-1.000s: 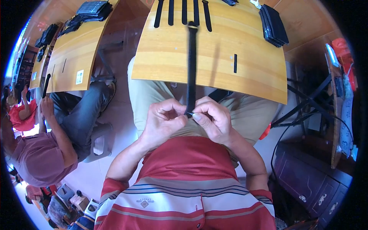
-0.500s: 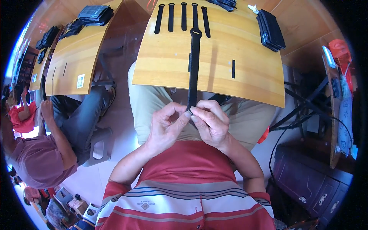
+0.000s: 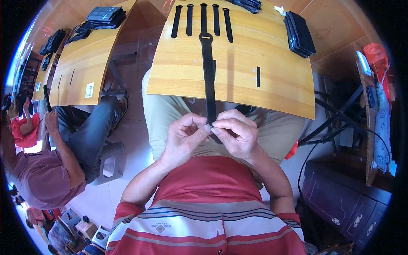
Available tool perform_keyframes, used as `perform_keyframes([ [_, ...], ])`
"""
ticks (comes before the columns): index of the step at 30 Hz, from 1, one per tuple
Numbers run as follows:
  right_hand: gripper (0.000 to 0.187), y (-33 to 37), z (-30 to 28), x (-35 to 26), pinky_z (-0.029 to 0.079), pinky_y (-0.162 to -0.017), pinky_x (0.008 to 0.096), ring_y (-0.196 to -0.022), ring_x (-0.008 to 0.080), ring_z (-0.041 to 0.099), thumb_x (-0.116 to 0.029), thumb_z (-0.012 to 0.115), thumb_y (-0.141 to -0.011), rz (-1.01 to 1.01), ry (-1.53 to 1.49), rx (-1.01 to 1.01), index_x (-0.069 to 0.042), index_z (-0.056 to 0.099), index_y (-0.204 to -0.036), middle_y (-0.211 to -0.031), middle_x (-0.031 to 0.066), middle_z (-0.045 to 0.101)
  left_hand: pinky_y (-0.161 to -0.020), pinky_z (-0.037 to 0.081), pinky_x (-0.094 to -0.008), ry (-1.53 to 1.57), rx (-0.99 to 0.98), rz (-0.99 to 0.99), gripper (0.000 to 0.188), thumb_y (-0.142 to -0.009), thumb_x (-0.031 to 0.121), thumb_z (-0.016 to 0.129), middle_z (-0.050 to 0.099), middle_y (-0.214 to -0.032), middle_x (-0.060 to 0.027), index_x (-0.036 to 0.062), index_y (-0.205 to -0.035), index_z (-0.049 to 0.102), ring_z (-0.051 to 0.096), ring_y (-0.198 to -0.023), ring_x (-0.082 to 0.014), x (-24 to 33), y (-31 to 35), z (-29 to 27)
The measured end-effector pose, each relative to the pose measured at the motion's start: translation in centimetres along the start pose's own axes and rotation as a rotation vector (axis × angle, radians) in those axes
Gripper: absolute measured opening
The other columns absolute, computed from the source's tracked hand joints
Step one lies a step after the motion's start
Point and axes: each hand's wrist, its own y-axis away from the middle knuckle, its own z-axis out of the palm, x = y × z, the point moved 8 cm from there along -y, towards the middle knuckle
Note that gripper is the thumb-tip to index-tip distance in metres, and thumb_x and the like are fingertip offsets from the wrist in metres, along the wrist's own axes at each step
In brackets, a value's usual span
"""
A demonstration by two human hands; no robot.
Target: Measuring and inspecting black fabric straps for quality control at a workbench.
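A long black strap (image 3: 208,72) with a slotted, rounded head stands out from my hands over the near edge of the wooden table (image 3: 174,76). My left hand (image 3: 183,138) pinches it between thumb and forefinger. Just beside it, my right hand (image 3: 239,135) pinches the same strap, fingers curled. A short tail of the strap shows below the fingertips. Several similar black straps (image 3: 189,20) lie side by side in a row on the far part of the table, slotted heads away from me.
A stack of flat black pieces (image 3: 299,36) lies at the table's right edge, and a black bundle (image 3: 246,5) at its far edge. A dark slot (image 3: 258,77) marks the tabletop. Leftward, a co-worker (image 3: 46,176) sits at another table (image 3: 91,55). A dark cabinet (image 3: 344,199) stands right.
The strap's far end has swung to the left. Its tail now shows below my fingertips. My right hand has shifted slightly right.
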Motion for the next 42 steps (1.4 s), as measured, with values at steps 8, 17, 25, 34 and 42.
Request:
perform_keyframes([
  [8,0.016,0.0,-0.1,-1.5,0.05,-0.053,0.0304,-0.066,0.0234,0.064,-0.004,0.072,-0.083,-0.179,0.223,0.084,0.001,0.064,-0.096,-0.087,0.0128,0.061,-0.062,0.051,-0.0196,0.019,0.01,0.008,0.008,-0.093,0.006,0.065,0.063,-0.082,-0.0012,0.0006,-0.098,0.062,0.059,-0.071,-0.004,0.3,-0.2,0.4],
  [17,0.012,0.2,0.1,-1.2,0.049,-0.052,0.0339,-0.065,0.0249,0.063,-0.003,0.069,-0.084,-0.095,0.146,0.078,0.001,0.061,-0.093,-0.086,0.0136,0.06,-0.055,0.043,-0.0185,-0.067,0.024,0.022,0.004,-0.092,0.004,0.066,0.059,-0.077,0.0016,0.0011,-0.093,0.062,0.054,-0.065,-0.002,0.7,0.4,0.4],
  [25,0.018,-0.1,0.1,-2.6,0.049,-0.053,0.0312,-0.067,0.0233,0.061,-0.007,0.076,-0.078,-0.188,0.162,0.092,0.0,0.065,-0.091,-0.086,0.012,0.058,-0.054,0.034,-0.0173,-0.144,0.016,0.056,0.003,-0.092,0.003,0.066,0.058,-0.078,0.0037,0.0015,-0.092,0.064,0.047,-0.065,0.0006,1.7,1.3,0.6],
  [34,0.019,-7.0,-13.2,3.9,0.046,-0.065,0.0276,-0.071,0.0125,0.056,-0.014,0.055,-0.097,0.236,0.264,0.495,-0.002,0.058,-0.083,-0.077,0.004,0.06,-0.055,0.039,-0.0181,-0.113,-0.244,-0.198,0.003,-0.09,-0.003,0.064,0.062,-0.079,-0.0005,-0.0005,-0.09,0.066,0.056,-0.067,-0.0025,3.6,4.1,0.0],
  [42,0.023,-10.0,-30.0,7.2,0.06,-0.066,0.0299,-0.069,0.0159,0.067,-0.02,0.057,-0.099,0.146,-0.004,0.837,0.002,0.06,-0.094,-0.08,0.01,0.066,-0.056,0.042,-0.0201,-0.114,-0.188,-0.183,0.005,-0.087,-0.006,0.067,0.063,-0.081,-0.004,-0.0026,-0.089,0.065,0.057,-0.067,-0.0053,1.4,7.9,-5.0],
])
